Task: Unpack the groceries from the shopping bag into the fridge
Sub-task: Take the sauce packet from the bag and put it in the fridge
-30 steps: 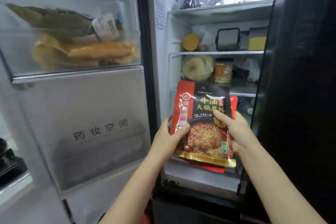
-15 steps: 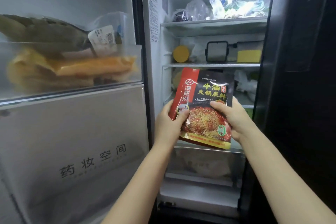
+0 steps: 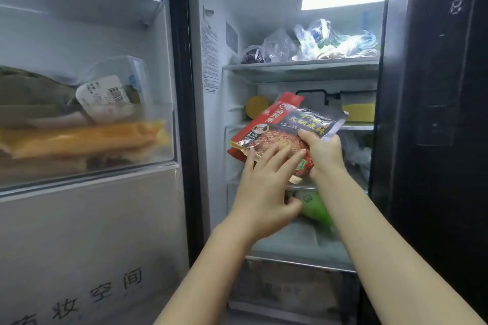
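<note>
Red-and-black sauce packet (image 3: 285, 124) tilted in right hand (image 3: 326, 152), left hand (image 3: 264, 187) flat beneath.

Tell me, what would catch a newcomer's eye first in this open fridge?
Probably the glossy red-and-black foil soup-base packet, tilted in mid-air in front of the middle shelves: the right hand grips its lower right edge while the left hand lays straight fingers on its front. Next, the long orange plastic-wrapped package lying in the clear door bin at left, and the crumpled clear plastic bags on the lit top shelf.
</note>
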A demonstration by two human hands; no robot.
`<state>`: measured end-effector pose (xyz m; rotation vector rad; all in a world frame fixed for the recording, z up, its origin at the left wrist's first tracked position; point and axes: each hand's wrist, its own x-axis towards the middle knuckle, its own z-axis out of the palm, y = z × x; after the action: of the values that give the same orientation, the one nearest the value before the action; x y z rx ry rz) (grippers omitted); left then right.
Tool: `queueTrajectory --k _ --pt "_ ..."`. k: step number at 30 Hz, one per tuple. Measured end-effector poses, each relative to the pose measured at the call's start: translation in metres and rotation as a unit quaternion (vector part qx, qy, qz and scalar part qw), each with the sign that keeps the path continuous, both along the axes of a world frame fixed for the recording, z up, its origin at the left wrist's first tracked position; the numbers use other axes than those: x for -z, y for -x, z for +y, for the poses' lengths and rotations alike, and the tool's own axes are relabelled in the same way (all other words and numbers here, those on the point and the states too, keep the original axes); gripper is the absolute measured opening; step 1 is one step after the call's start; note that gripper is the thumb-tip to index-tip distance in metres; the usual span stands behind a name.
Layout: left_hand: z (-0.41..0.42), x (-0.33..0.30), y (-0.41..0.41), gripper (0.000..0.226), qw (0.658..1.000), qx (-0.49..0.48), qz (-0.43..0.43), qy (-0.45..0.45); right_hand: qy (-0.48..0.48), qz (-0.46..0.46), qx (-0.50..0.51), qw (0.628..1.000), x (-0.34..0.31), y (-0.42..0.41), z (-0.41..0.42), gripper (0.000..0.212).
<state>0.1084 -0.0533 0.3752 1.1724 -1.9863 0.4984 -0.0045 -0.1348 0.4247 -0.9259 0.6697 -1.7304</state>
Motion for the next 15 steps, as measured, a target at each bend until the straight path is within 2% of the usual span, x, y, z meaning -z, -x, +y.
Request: queueTrajectory --k 2,3,5,8,10,12,14,15 --pt "-0.022 -0.006 -0.001 0.076 0.992 -0.081 -0.066 0.075 -0.005 0.000 -0.005 1.000 -0.010 -0.002 -0.010 0.046" --pt "-0.034 -0.010 -0.002 0.067 0.983 -0.110 -0.076 0.126 -0.008 0.002 -0.009 1.000 -0.013 -0.002 -0.014 0.048" --pt "-0.055 -0.018 -0.005 0.044 0.968 -0.111 -0.058 0.216 -0.016 0.024 -0.011 1.000 -0.016 -0.002 -0.021 0.049" --pt "-0.071 -0.030 -0.005 0.035 0.953 -0.091 -0.048 0.285 -0.009 0.071 -0.029 0.997 -0.017 0.002 -0.029 0.050" --pt "-0.077 -0.035 -0.003 0.036 0.955 -0.085 -0.042 0.280 0.022 0.096 -0.033 0.995 -0.021 0.005 -0.031 0.046" --pt "-0.085 -0.039 -0.004 0.039 0.966 -0.060 -0.010 0.250 0.054 0.170 0.014 0.984 -0.026 0.011 -0.028 0.041" --pt "-0.095 -0.043 -0.006 0.040 0.974 -0.045 0.022 0.219 0.077 0.293 0.114 0.946 -0.025 0.019 -0.026 0.047" --pt "-0.101 -0.043 -0.007 0.038 0.977 -0.047 0.030 0.207 0.101 0.354 0.178 0.913 -0.023 0.025 -0.023 0.051"
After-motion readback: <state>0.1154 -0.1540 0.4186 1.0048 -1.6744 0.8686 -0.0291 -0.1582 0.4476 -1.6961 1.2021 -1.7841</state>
